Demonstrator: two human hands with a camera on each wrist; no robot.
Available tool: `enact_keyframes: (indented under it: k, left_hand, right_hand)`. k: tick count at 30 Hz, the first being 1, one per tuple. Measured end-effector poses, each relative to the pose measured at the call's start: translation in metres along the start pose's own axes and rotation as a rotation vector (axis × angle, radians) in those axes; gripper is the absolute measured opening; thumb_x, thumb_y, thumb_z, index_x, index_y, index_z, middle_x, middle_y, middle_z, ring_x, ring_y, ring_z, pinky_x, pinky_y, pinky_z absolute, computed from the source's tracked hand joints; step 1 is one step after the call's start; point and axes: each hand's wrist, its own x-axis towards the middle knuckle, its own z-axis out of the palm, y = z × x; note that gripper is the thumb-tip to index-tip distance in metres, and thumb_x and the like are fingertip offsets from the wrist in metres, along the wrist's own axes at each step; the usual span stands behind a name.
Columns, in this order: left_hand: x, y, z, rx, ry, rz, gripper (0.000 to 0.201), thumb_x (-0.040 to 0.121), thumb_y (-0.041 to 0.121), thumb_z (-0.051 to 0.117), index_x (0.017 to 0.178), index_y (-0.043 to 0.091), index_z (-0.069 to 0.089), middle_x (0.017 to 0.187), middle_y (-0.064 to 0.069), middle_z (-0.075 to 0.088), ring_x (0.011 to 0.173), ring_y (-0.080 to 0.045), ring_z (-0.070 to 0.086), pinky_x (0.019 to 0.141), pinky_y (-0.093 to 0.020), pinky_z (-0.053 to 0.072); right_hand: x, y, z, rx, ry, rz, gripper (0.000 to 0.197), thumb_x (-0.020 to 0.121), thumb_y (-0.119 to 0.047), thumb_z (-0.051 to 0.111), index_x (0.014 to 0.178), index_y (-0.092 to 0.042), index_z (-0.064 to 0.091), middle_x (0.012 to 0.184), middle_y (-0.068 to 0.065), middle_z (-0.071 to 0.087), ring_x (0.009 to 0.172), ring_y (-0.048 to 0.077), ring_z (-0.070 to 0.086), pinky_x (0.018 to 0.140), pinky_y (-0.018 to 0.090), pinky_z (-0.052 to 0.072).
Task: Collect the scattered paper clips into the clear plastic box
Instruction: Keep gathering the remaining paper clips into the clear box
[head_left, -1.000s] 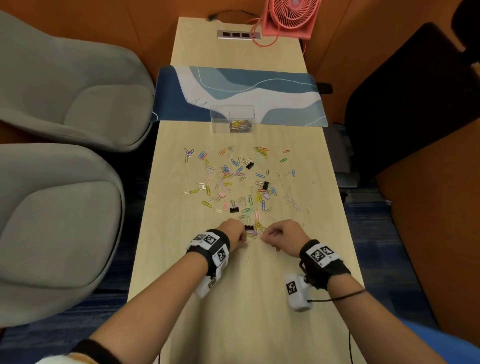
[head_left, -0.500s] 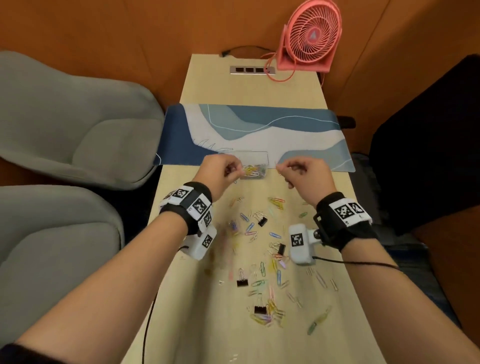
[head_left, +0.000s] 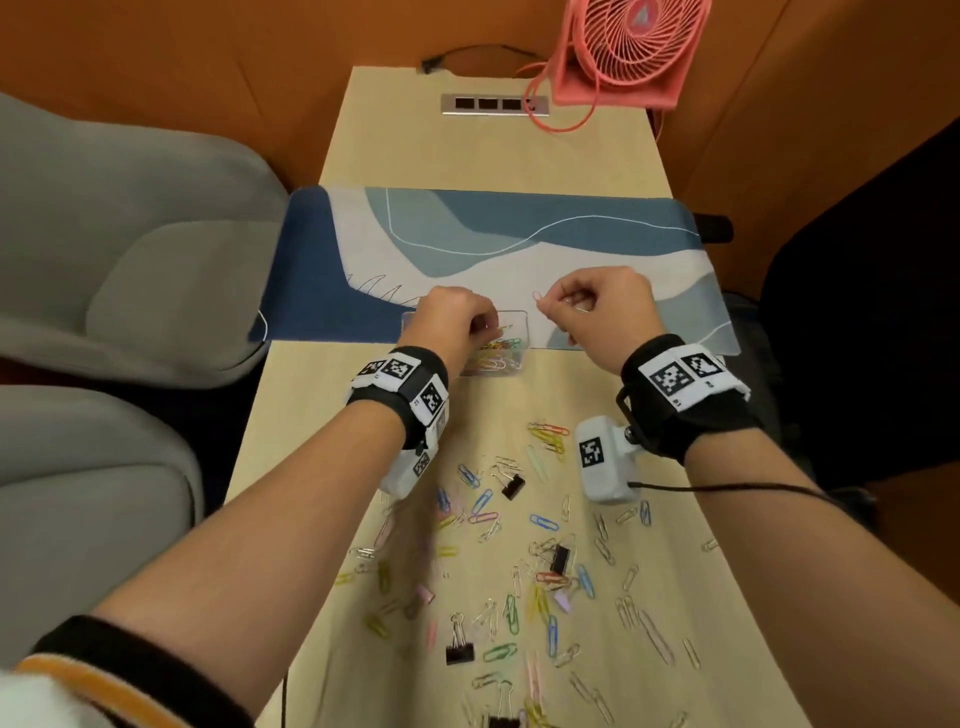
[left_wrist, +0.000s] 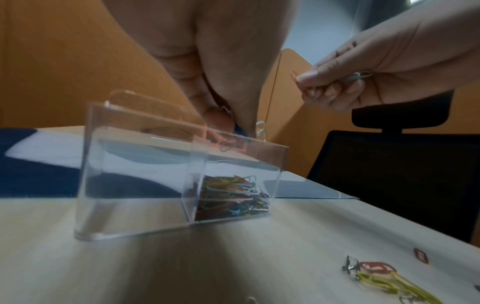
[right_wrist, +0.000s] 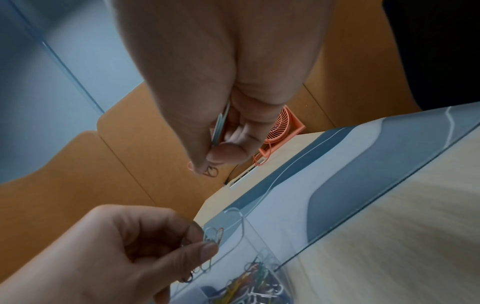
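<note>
Carrying done: both hands up from scattered clips (head_left: 524, 551) on worktop (head_left: 311, 441) since a second ago. Left hand (head_left: 452, 325) over clear box (left_wrist: 182, 164), fingers (left_wrist: 221, 117) pinching clips; right hand (head_left: 597, 301) beside it, pinching clips. Drop imminent; many remain.

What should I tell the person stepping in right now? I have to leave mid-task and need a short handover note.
Left hand: over the clear plastic box, pinching a few paper clips above its right compartment.
Right hand: just right of the box, above the desk mat, pinching several clips, none dropped yet.
Box: at the mat's near edge; a pile of coloured clips lies in the right compartment, the left one looks bare.
Done: part of the clips collected.
Left: release both handfuls, then gather the scattered paper clips on the table. Black binder clips are mixed among them.
</note>
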Motion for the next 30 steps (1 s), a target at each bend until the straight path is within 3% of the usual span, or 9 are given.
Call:
enact_keyframes:
  k: [5,8,13,17,19,23,30]
  left_hand:
    - [-0.004,0.000,0.010,-0.210,0.162,-0.065,0.016,0.072,0.023,0.084,0.081,0.018,0.072,0.074,0.004,0.068,0.068,-0.013,0.064,0.073,-0.031,0.057]
    - [-0.004,0.000,0.013,-0.283,0.189,-0.070,0.016,0.070,0.025,0.085,0.073,0.019,0.071,0.070,0.006,0.067,0.065,-0.013,0.064,0.069,-0.035,0.058]
    - [-0.013,-0.001,0.009,-0.348,0.263,-0.048,0.006,0.080,0.019,0.077,0.086,0.019,0.076,0.078,0.007,0.072,0.071,-0.005,0.066,0.073,-0.028,0.057]
    - [-0.028,-0.011,0.003,-0.437,0.433,-0.075,0.008,0.081,0.014,0.071,0.084,0.019,0.076,0.079,0.009,0.070,0.069,-0.006,0.063,0.066,-0.023,0.055]
    - [-0.038,-0.018,0.001,-0.454,0.464,-0.076,0.008,0.081,0.014,0.070,0.084,0.019,0.075,0.079,0.010,0.069,0.068,-0.007,0.062,0.064,-0.022,0.053]
    - [-0.060,-0.026,0.000,-0.423,0.447,-0.030,0.011,0.082,0.015,0.068,0.086,0.022,0.075,0.083,0.011,0.069,0.071,-0.007,0.059,0.064,-0.019,0.045]
    - [-0.093,-0.028,-0.002,-0.469,0.291,-0.026,0.011,0.081,0.016,0.070,0.087,0.024,0.074,0.080,0.009,0.068,0.069,-0.012,0.054,0.059,-0.020,0.043]
  right_hand:
    - [0.010,0.011,0.009,-0.037,0.002,0.007,0.019,0.080,-0.031,0.076,0.076,-0.013,0.072,0.066,-0.001,0.064,0.052,0.010,0.056,0.062,0.026,0.055]
    - [0.014,0.009,0.016,-0.062,0.002,-0.008,0.016,0.080,-0.029,0.076,0.076,-0.014,0.072,0.066,-0.003,0.064,0.052,0.005,0.053,0.067,0.025,0.054]
    - [0.021,0.003,0.026,-0.132,-0.009,-0.031,0.015,0.080,-0.027,0.075,0.077,-0.013,0.074,0.069,-0.003,0.064,0.057,0.005,0.053,0.070,0.024,0.052]
    - [0.026,-0.011,0.032,-0.354,-0.166,-0.113,0.009,0.079,-0.024,0.074,0.074,-0.016,0.074,0.071,-0.004,0.068,0.069,0.010,0.059,0.075,0.019,0.045]
    - [0.029,-0.019,0.038,-0.471,-0.243,-0.151,0.006,0.077,-0.022,0.075,0.074,-0.016,0.076,0.073,-0.002,0.071,0.075,0.015,0.063,0.080,0.024,0.049]
    - [0.029,-0.034,0.049,-0.632,-0.331,-0.187,0.010,0.077,-0.013,0.069,0.078,-0.018,0.076,0.081,0.000,0.073,0.083,0.020,0.066,0.082,0.028,0.053]
    - [0.015,-0.044,0.051,-0.702,-0.265,-0.252,0.020,0.078,-0.027,0.074,0.098,-0.024,0.073,0.102,-0.001,0.070,0.097,0.022,0.062,0.087,0.032,0.049]
